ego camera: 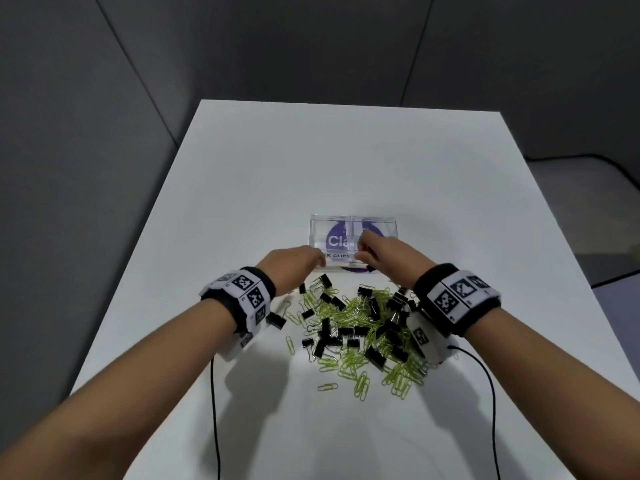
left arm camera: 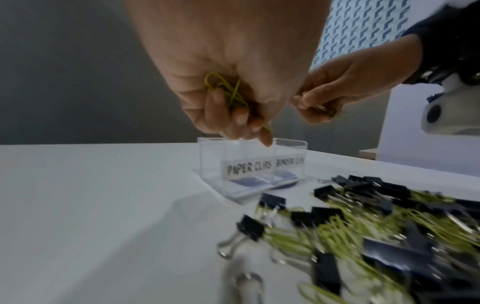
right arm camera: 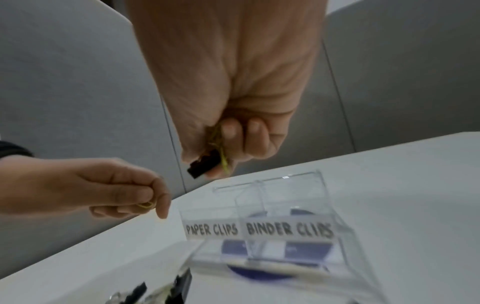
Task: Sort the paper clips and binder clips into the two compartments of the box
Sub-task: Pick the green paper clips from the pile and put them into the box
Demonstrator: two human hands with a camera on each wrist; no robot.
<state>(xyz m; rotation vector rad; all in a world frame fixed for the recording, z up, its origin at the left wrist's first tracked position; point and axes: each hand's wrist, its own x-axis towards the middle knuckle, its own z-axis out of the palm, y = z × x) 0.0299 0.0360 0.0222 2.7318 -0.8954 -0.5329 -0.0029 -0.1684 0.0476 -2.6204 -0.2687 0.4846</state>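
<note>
I am seeing a box (right arm camera: pixel 298 205) of clear, glossy hard plastic. The worktop (ego camera: pixel 346 161) is showing smooth, matt white. The binder clips (ego camera: pixel 375 356) are presenting matt black bodies with shiny metal handles; the paper clips (ego camera: pixel 360 382) are looking like smooth yellow-green coated wire. The wristbands (ego camera: pixel 457 299) are appearing black cloth.

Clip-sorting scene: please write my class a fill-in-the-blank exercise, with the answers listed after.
1. The left hand holds ____ clips.
2. The right hand holds a black ____ clip and a green strand.
3. The box has ____ labelled compartments, both without clips.
4. The pile lies on the table between the box and the ____.

Answers: paper; binder; two; person
</note>
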